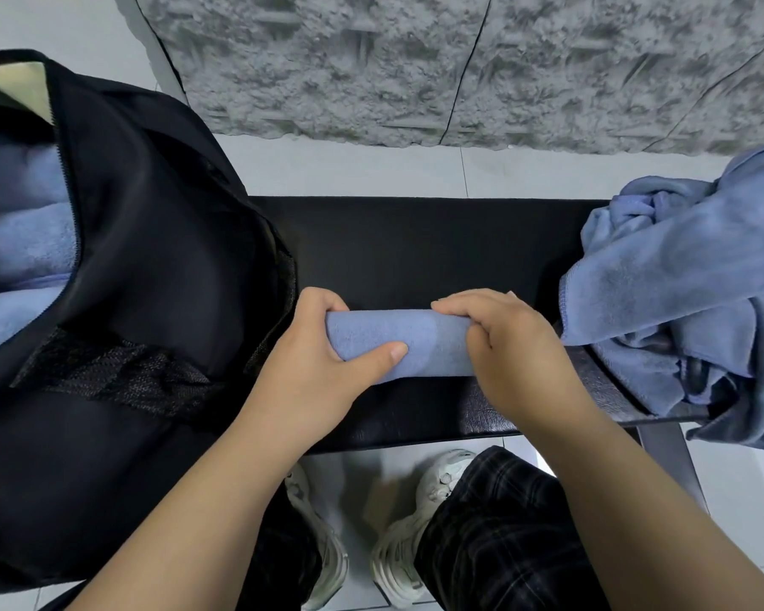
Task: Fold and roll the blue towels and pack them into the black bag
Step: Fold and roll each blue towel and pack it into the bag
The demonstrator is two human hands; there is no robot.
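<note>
1. Gripping a rolled blue towel [409, 343] at both ends: left hand [323, 359] curled round the left end with the thumb laid across the front, right hand [501, 341] with fingers curled over the right end.
2. Roll lies crosswise on the black bench [415, 240], near its front edge.
3. Black bag [151, 240] stands on the bench just left of the left hand, unzipped; packed blue rolls [23, 240] show inside its opening.
4. Heap of loose blue towels [689, 275] on the bench's right end, one edge close beside the right hand and some cloth hanging over the side.
5. Below the bench: tiled floor [358, 474], pale shoes [420, 522], dark checked trousers [495, 531].
</note>
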